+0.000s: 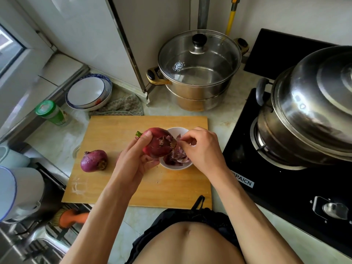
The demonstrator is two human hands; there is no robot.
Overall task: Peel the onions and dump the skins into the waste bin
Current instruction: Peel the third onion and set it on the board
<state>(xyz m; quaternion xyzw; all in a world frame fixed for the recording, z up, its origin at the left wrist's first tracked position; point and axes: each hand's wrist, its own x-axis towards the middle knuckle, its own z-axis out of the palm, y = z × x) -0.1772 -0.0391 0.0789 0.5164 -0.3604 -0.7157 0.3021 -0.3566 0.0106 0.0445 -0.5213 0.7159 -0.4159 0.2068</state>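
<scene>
Kitchen desk: pale marble desk [224, 119] with a wooden cutting board [118, 180] lying in the middle of it.
Left hand: the left hand [133, 159] grips a red onion [159, 142], fingers curled around it, above the board.
Right hand: the right hand [202, 147] pinches a piece of loose skin at the root end of this onion.
Bowl: a small white bowl [176, 166] stands on the board under the hands, with purple onion skins [179, 156] inside.
Second onion: another onion [94, 161] lies on the left part of the board, well apart from the hands.
Behind: a steel pot with glass lid [198, 71] stands at the wall, stacked plates [88, 92] to its left.
Right side: a black stove [285, 187] carries a big steel steamer [308, 111].
</scene>
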